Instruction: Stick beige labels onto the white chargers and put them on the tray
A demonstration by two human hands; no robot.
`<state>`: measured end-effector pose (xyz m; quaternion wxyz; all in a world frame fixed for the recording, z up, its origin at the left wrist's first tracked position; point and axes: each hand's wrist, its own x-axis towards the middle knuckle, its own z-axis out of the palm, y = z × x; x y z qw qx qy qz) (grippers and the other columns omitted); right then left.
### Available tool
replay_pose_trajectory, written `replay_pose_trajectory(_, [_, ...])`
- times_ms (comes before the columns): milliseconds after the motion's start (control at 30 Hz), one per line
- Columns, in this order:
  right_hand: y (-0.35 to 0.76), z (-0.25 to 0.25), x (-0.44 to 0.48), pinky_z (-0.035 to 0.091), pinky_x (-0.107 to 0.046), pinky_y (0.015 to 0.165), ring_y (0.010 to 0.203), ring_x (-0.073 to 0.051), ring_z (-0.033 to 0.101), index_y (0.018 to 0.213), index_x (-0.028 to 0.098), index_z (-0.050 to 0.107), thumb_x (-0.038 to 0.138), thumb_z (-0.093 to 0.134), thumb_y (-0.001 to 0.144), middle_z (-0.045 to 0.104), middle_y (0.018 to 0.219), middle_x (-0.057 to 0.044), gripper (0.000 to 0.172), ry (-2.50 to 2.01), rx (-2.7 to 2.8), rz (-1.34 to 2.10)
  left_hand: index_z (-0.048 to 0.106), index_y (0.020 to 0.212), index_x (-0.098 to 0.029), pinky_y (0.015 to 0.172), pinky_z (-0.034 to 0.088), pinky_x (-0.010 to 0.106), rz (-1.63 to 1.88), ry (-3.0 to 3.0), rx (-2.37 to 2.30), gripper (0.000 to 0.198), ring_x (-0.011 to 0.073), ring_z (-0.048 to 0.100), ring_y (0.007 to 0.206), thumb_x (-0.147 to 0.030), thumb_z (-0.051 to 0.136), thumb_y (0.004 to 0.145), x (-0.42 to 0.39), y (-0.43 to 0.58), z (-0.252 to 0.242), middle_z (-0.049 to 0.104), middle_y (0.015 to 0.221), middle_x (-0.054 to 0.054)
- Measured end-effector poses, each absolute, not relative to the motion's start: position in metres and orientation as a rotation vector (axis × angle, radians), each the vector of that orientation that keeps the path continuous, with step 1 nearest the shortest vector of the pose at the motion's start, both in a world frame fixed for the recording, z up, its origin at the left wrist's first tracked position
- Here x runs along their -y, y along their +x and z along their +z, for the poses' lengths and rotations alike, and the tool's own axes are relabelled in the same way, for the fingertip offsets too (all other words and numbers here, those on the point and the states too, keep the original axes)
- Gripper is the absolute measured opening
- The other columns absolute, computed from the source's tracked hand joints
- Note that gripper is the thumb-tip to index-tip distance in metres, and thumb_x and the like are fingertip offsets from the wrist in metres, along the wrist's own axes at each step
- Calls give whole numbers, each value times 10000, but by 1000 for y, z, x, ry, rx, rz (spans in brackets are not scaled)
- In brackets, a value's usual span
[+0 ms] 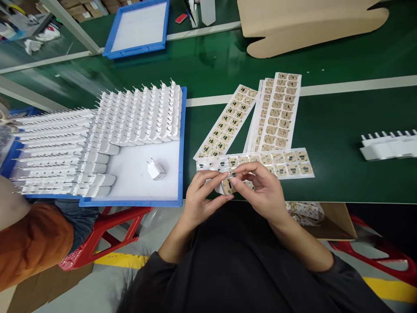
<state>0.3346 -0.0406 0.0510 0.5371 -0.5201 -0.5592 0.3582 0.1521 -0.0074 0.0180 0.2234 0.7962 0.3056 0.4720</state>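
Near the table's front edge, my left hand (203, 195) grips a white plug adapter (219, 188) from its left side. My right hand (260, 189) has its thumb and fingers on a tan sticker (228, 186) at the adapter's face. Under and behind both hands lies a sheet of tan stickers (291, 163), partly hidden by my fingers. More sticker sheets (228, 121) lie beyond it, some overlapping in a stack (280, 113). To the left, a blue-rimmed tray (180, 174) bears rows of white adapters (140, 117), with a single adapter (156, 169) apart from them.
Brown cardboard (302, 26) lies across the far side, and an empty blue tray (138, 28) stands at the back left. A row of white adapters (389, 145) is at the right. A person's orange clothing (35, 243) shows at the left, beside a red stool (107, 230).
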Motion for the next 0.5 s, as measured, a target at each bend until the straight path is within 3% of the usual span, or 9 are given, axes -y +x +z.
replay_pose_trajectory(267, [332, 55, 38, 562, -290, 686, 728, -134, 626, 1002, 247, 681, 235, 705, 918, 649, 825, 2, 88, -1343, 1526, 524, 623, 1388, -273, 873, 588, 331, 1397, 2204, -860, 528, 196, 685, 999, -333, 780, 888, 6, 157, 14, 710, 1084, 61])
replay_pose_trajectory(500, [343, 13, 14, 556, -270, 634, 790, -157, 616, 965, 251, 729, 456, 694, 917, 636, 861, -23, 214, -1263, 1213, 1127, 664, 1335, -264, 893, 610, 337, 1392, 2058, -932, 469, 202, 713, 1024, -367, 774, 890, -4, 171, -15, 712, 1125, 79])
